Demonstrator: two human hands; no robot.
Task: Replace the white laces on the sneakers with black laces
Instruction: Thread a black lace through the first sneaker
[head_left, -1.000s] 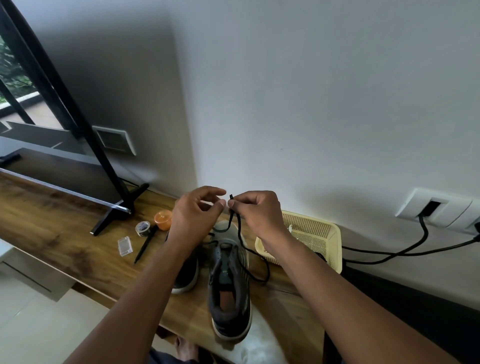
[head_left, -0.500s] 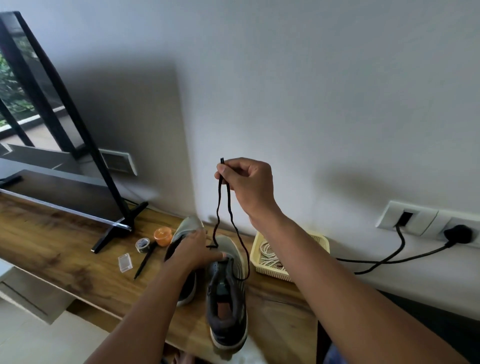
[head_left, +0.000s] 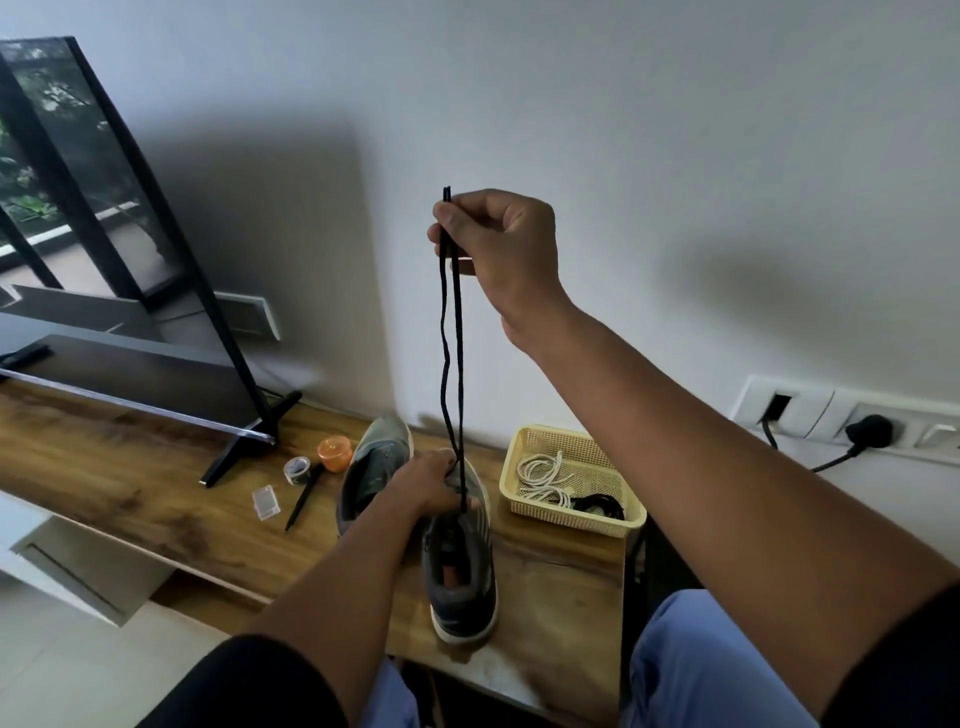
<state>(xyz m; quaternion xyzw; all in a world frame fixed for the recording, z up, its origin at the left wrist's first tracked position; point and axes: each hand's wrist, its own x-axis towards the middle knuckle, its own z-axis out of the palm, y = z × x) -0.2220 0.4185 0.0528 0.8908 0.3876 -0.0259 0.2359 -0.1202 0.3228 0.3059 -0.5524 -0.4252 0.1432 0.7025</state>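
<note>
At 9 o'clock a black-framed screen (head_left: 119, 291) stands tilted on the wooden bench (head_left: 130, 467), its foot reaching toward the middle. Just right of that foot lie a small clear plastic box (head_left: 266, 502), a roll of tape (head_left: 297, 471), a black pen (head_left: 304, 500) and an orange lidded tub (head_left: 335, 453), all close together.

The left arm comes up from 6 o'clock, forearm angled toward the centre, dark sleeve at the elbow. The left hand (head_left: 428, 480) rests on the front of the nearer grey sneaker (head_left: 460, 566), fingers curled over its upper and pressing it down onto the bench; whether the fingers also pinch the lace there cannot be told. A second grey sneaker (head_left: 375, 462) lies just behind and to the left, partly hidden by that hand.

A black lace (head_left: 451, 332) rises in two strands from under the left hand straight toward 12 o'clock. The right arm enters from 4 o'clock and stretches up and left, wrist bent. The right hand (head_left: 501, 247) is raised high above the sneakers, fingers curled, thumb and forefinger pinching both ends of the black lace together, the tips poking out above the knuckle.

At 3 o'clock of the sneakers a pale yellow mesh basket (head_left: 571, 514) sits on the bench, holding coiled white laces (head_left: 543, 475) and a black lace bundle (head_left: 597, 504). Farther right, a black plug (head_left: 870, 430) sits in a wall socket.
</note>
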